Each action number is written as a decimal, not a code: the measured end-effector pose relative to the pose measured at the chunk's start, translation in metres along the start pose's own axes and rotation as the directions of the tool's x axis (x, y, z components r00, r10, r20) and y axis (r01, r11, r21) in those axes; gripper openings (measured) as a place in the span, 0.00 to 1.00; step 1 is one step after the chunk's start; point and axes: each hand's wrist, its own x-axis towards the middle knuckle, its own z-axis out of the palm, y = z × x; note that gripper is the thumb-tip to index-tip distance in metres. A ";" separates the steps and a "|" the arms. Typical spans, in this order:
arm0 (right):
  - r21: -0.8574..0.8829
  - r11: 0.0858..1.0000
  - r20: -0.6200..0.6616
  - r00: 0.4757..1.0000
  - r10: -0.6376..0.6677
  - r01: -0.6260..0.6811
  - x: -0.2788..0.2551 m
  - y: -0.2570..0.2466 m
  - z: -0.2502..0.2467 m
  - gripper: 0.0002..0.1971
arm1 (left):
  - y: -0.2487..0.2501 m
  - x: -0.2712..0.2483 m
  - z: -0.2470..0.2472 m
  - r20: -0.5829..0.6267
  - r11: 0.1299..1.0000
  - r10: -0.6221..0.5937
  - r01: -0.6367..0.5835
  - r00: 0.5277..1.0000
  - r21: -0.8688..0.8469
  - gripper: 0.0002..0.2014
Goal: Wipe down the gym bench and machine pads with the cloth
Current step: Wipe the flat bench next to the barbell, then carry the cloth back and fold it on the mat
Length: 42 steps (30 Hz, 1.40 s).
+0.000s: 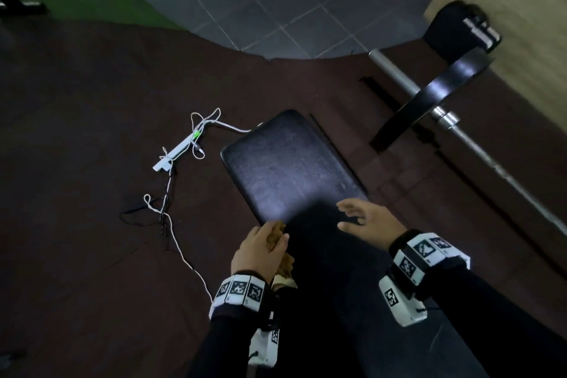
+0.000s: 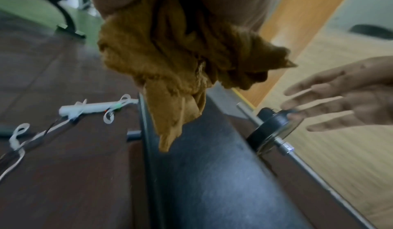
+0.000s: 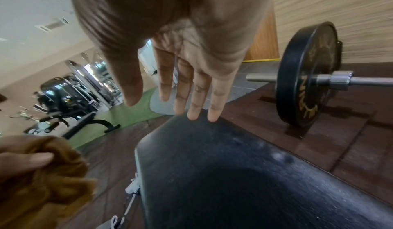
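A black padded gym bench [image 1: 288, 163] runs away from me, dusty and lit at its far half [image 2: 212, 173] [image 3: 223, 173]. My left hand [image 1: 264, 245] grips a bunched mustard-brown cloth [image 1: 277, 235] [image 2: 174, 56] [image 3: 42, 173] at the bench's left edge; a tail of cloth hangs over the pad. My right hand [image 1: 362, 216] [image 3: 187, 81] hovers just above the pad with fingers straight and spread, holding nothing; it shows in the left wrist view [image 2: 340, 96] too.
A barbell with a black plate [image 1: 435, 101] [image 3: 306, 76] lies on the dark floor right of the bench. A white power strip with tangled cables [image 1: 178, 150] [image 2: 93, 109] lies on the left. Grey tiles and green turf are farther off, with gym machines [image 3: 70, 98] beyond.
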 end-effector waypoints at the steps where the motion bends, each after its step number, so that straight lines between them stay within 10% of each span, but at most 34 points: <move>1: 0.002 1.000 0.008 1.000 -0.024 0.024 -0.012 -0.010 -0.001 0.21 | 0.007 -0.011 -0.007 -0.013 1.000 0.016 -0.016 1.000 0.000 0.13; 19: 0.077 0.961 -0.027 0.964 -0.263 0.264 -0.131 -0.115 -0.006 0.20 | 0.029 -0.150 -0.095 -0.252 0.997 0.038 -0.053 0.967 -0.053 0.17; 42: -0.028 0.886 0.385 0.822 -0.418 0.464 -0.011 -0.374 0.147 0.13 | -0.145 -0.147 -0.293 -0.427 0.945 -0.245 0.115 0.870 -0.308 0.16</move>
